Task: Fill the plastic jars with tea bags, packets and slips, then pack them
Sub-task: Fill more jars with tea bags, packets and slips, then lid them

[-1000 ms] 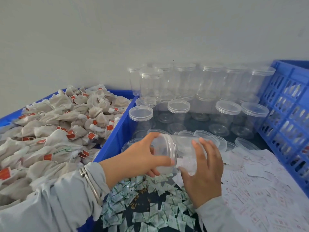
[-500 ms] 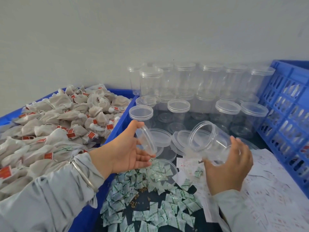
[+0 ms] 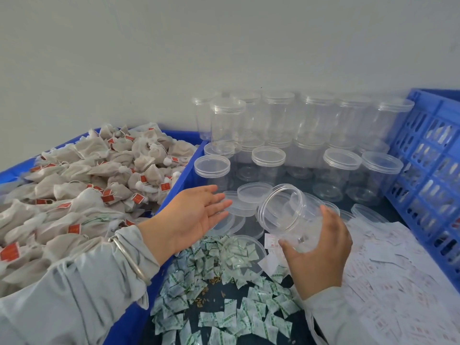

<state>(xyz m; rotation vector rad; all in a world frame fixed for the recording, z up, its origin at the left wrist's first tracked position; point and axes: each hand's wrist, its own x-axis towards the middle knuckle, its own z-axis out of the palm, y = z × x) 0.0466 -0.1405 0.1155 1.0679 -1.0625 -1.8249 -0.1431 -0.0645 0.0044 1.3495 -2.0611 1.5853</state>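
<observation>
Jar uncapped, ready for filling.
You're gripping it tilted in your right hand; your left hand, now spread and lid-free, is hovering at nine o'clock.

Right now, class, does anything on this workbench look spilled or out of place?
Yes: small brown grains lie scattered loose on the dark surface among the green-and-white packets, below a loose lid. They look like tea spilled from a bag.

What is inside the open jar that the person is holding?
Nothing shows inside the open jar, gripped by the right hand: its clear wall looks empty. The fingers cover part of its base.
</observation>
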